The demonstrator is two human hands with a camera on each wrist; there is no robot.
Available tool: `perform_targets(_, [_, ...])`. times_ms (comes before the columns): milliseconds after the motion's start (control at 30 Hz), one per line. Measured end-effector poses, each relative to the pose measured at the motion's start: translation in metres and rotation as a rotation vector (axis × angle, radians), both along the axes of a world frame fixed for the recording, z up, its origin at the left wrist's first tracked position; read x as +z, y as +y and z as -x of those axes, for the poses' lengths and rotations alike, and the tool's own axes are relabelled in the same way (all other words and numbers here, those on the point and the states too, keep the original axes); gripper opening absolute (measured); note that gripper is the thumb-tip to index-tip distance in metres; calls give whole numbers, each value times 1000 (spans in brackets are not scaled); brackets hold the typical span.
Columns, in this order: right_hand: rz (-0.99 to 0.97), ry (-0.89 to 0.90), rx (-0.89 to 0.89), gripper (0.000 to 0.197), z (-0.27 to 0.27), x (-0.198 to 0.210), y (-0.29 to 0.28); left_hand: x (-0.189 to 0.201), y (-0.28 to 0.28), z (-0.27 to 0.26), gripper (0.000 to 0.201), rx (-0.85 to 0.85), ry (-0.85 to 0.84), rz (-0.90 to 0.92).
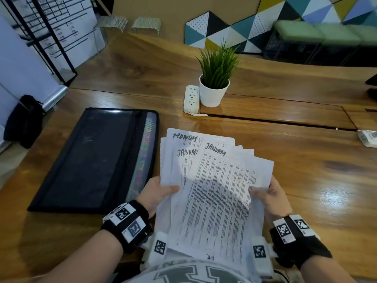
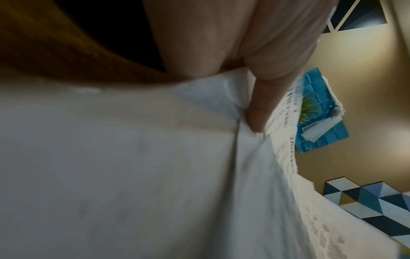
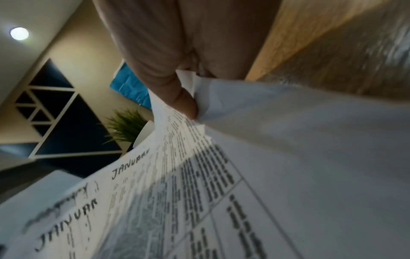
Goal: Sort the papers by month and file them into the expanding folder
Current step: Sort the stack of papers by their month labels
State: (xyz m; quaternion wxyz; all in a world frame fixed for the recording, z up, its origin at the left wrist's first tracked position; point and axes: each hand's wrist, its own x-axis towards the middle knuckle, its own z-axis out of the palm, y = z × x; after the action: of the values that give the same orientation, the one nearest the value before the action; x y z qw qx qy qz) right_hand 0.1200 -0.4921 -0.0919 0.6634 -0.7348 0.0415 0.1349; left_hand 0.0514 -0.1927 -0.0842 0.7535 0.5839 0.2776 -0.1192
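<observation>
A fanned stack of printed papers (image 1: 216,186) is held up over the table's near edge. Handwritten headings show: two sheets read JANUARY, one behind reads February. My left hand (image 1: 161,190) pinches the stack's left edge, thumb on top; the left wrist view shows that thumb pressing the papers (image 2: 155,175). My right hand (image 1: 269,194) pinches the right edge, thumb on the front sheet of the papers (image 3: 199,201). The black expanding folder (image 1: 98,158) lies flat and closed on the table to the left of the papers, with coloured tabs along its right side.
A white pot with a green plant (image 1: 215,82) and a white power strip (image 1: 191,98) stand beyond the papers. A cable slot (image 1: 275,120) runs across the wooden table (image 1: 318,172). A small white item (image 1: 367,137) lies at the right edge.
</observation>
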Motion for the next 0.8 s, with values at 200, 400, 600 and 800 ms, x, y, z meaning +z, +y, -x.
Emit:
perform_targets(200, [74, 22, 59, 31, 8, 14, 12, -8, 11, -6, 44, 96, -51, -86])
perform_targets(400, [784, -578, 130, 79, -9, 49, 38, 1, 4, -11, 39, 24, -90, -123])
perform_targets(600, [1004, -587, 588, 76, -42, 66, 59, 3, -6, -14, 34, -58, -86, -57])
perform_targets(800, [767, -724, 448, 41, -34, 46, 51, 5, -7, -14, 30, -2, -82, -54])
